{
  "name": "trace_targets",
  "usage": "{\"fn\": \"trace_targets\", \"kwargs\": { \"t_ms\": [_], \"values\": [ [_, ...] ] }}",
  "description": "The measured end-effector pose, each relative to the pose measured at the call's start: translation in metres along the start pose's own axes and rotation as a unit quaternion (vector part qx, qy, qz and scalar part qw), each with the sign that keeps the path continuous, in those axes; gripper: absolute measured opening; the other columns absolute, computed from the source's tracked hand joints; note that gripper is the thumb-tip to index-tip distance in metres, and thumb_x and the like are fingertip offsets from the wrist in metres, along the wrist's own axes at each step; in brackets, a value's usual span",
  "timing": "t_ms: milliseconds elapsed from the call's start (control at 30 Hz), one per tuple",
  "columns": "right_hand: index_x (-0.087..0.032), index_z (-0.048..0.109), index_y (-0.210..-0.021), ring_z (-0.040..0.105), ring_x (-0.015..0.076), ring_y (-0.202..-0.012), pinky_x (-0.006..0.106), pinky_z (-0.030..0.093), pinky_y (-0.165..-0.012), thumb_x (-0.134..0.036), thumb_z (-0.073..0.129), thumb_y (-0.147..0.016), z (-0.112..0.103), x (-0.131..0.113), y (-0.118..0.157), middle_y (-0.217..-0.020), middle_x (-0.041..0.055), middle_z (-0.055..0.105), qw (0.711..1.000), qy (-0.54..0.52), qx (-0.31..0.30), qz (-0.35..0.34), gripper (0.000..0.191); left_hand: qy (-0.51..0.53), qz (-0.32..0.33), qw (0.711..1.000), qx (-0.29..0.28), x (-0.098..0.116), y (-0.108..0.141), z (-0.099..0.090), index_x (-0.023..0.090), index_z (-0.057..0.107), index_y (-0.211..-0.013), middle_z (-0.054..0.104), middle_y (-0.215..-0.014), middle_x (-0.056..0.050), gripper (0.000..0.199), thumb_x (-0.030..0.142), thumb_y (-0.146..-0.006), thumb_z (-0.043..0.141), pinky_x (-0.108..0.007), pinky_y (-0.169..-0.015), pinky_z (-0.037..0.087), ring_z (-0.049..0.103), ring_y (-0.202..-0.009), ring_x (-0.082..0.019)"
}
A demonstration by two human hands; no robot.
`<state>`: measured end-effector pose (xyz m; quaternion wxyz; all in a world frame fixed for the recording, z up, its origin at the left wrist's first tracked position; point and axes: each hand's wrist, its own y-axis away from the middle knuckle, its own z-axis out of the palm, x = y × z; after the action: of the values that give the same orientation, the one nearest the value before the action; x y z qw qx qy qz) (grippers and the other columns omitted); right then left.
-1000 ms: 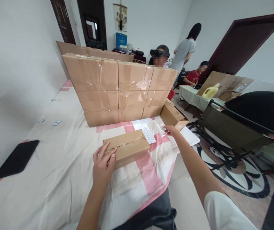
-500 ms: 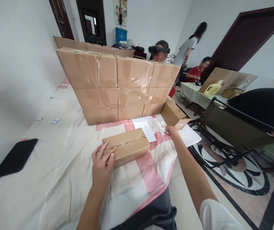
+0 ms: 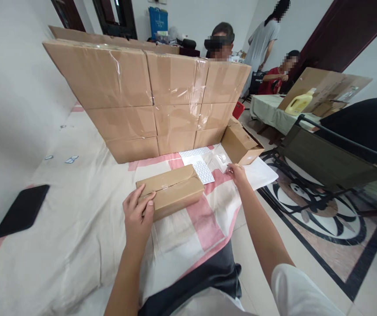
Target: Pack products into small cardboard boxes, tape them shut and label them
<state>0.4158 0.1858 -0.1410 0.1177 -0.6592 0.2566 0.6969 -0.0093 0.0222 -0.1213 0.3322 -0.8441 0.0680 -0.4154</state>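
Observation:
A closed cardboard box (image 3: 175, 189) lies on the cloth in front of me. My left hand (image 3: 139, 207) rests on its left end, fingers apart, the thumb on the near side. To the right, my right hand (image 3: 237, 174) has its fingers pinched at the edge of a clear plastic item (image 3: 220, 159); what exactly lies between the fingertips is too small to make out. Patterned sheets (image 3: 202, 171) lie between the box and the plastic. An open cardboard box (image 3: 241, 145) stands just beyond my right hand.
A tall wall of taped cardboard boxes (image 3: 175, 112) stands behind the work area. A black flat object (image 3: 22, 210) lies at the left. White paper (image 3: 261, 173) lies at the right edge. Beyond are a folding chair (image 3: 333, 153) and several people.
The view has tilted down slightly, so the room's contents sit higher. My left hand stays on the box and my right hand remains by the plastic item.

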Motion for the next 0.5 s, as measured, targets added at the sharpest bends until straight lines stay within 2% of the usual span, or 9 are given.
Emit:
{"fn": "trace_targets", "kwargs": {
  "t_ms": [167,300,500],
  "values": [
    [-0.018,0.051,-0.075,0.053,0.0085,-0.057,0.021,0.052,-0.058,-0.032,0.07,-0.098,0.001,0.009,0.002,-0.064,-0.0072,0.048,1.0,-0.004,-0.001,-0.029,0.034,-0.001,-0.006,1.0,0.005,0.002,0.0,0.0,0.023,0.077,-0.114,0.063,-0.148,-0.01,0.03,0.035,-0.104,0.052,-0.055,-0.116,0.043,0.05,-0.138,-0.03],
    [-0.02,0.042,-0.069,0.052,0.009,-0.056,0.022,0.05,-0.058,-0.032,0.073,-0.094,0.001,0.011,-0.001,-0.06,-0.0079,0.044,0.999,-0.002,-0.001,-0.037,0.041,0.001,-0.008,1.0,0.002,0.004,-0.001,-0.001,0.023,0.077,-0.114,0.062,-0.149,-0.01,0.03,0.035,-0.104,0.052,-0.055,-0.117,0.042,0.049,-0.138,-0.03],
    [-0.019,0.048,-0.072,0.054,0.0098,-0.06,0.023,0.051,-0.06,-0.036,0.069,-0.098,-0.006,0.014,-0.004,-0.065,-0.0064,0.048,0.999,0.01,-0.013,-0.036,0.038,0.009,0.001,1.0,0.004,0.002,-0.001,0.001,0.022,0.077,-0.116,0.061,-0.15,-0.011,0.029,0.033,-0.104,0.053,-0.055,-0.118,0.041,0.049,-0.137,-0.03]
  ]
}}
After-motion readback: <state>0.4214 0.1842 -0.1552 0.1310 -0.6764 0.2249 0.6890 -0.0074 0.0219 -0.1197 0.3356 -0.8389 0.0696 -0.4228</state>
